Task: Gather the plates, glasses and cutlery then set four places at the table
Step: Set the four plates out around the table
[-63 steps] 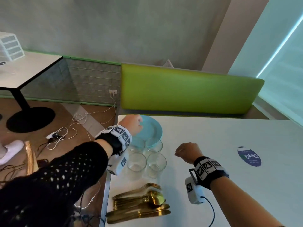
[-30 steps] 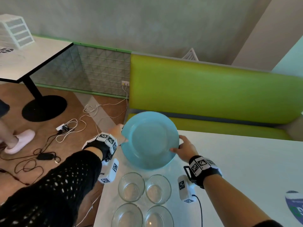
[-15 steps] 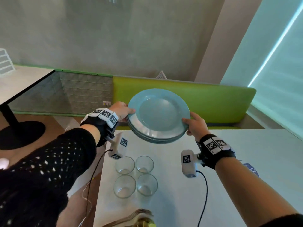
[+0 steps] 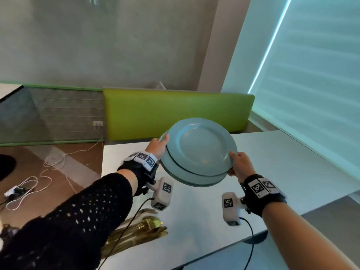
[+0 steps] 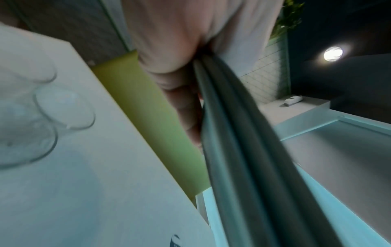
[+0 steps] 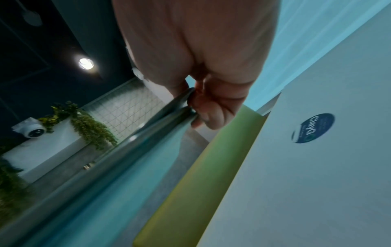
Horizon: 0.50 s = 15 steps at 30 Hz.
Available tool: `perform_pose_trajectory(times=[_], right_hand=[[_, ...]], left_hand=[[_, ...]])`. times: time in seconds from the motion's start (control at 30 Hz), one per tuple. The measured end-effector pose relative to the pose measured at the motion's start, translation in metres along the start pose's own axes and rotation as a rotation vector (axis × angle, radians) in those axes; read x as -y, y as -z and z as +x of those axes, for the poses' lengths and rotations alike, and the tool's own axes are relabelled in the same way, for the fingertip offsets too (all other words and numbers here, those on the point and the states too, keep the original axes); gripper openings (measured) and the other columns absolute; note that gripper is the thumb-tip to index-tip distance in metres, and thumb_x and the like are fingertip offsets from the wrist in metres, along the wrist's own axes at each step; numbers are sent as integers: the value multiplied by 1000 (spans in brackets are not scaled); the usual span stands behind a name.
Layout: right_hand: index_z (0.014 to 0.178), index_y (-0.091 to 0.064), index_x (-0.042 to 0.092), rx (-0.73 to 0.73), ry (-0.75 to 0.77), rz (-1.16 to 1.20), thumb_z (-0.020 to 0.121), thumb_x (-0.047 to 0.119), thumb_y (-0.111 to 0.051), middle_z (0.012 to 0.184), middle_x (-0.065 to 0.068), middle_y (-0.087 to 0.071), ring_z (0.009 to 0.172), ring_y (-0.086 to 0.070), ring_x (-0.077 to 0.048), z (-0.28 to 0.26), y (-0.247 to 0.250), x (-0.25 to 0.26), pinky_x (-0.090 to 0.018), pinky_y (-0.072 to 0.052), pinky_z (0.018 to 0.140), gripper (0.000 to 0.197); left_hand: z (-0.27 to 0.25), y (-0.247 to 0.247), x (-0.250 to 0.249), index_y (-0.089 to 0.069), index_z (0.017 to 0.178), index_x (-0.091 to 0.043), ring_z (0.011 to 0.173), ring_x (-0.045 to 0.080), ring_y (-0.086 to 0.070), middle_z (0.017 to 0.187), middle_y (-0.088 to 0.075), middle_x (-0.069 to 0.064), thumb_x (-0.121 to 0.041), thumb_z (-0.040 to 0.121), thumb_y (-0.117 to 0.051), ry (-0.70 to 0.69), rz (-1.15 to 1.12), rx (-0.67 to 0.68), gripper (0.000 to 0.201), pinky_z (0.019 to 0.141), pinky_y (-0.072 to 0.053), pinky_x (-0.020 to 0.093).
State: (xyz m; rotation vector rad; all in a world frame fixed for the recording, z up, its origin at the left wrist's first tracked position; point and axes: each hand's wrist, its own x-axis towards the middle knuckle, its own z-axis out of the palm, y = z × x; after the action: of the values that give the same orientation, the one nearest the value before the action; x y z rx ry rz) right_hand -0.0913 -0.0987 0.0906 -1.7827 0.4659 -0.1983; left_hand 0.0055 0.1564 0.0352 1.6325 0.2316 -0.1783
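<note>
The white table [image 4: 194, 221] fills the lower centre and right of the head view, with the green bench back [image 4: 175, 112] across the middle of the frame behind it. Above the table, at frame centre, a stack of pale blue plates [image 4: 200, 149] is held in the air, tilted toward the camera; nothing lies on the top plate. The wrist views show several rims edge on, though blur makes the count uncertain. The left hand [image 4: 158, 147] grips the stack's left rim, thumb over the top plate and fingers [image 5: 186, 107] curled beneath. The right hand [image 4: 239, 162] grips the right rim, its fingers [image 6: 211, 108] curled under the edges. Gold cutlery [image 4: 140, 232] lies piled on the table at the lower centre-left, partly hidden by the left sleeve. Empty clear glasses [image 5: 31, 127] stand on the table at the left edge of the left wrist view. A round blue sticker [image 6: 313, 127] sits on the table at the right of the right wrist view.
</note>
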Motion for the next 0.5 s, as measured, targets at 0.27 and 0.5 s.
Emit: perform_pose_trajectory(times=[0.27,0.5], right_hand=[[120,-50,-8,-81,-179,106,98,12,-38,97,-19,-55,65,-55,-26,15,59,-43,-36,-50,52,32],[129,-42,-12,-204,-285,265,101,10,-37,93,-16,-53,81,-53,-31,33,109,-76,-49,-47,76,36]], left_hand=[[-67,-72,-17,-59,107,0,102,36,-58,104,-58,20,-30,98,-39,71,111,-120,38,83,-43,34],[-39,-92,-2,-46,129,4,113,38,-55,127,-56,25,-30,97,-39,138,92,-320,47,89,-43,36]])
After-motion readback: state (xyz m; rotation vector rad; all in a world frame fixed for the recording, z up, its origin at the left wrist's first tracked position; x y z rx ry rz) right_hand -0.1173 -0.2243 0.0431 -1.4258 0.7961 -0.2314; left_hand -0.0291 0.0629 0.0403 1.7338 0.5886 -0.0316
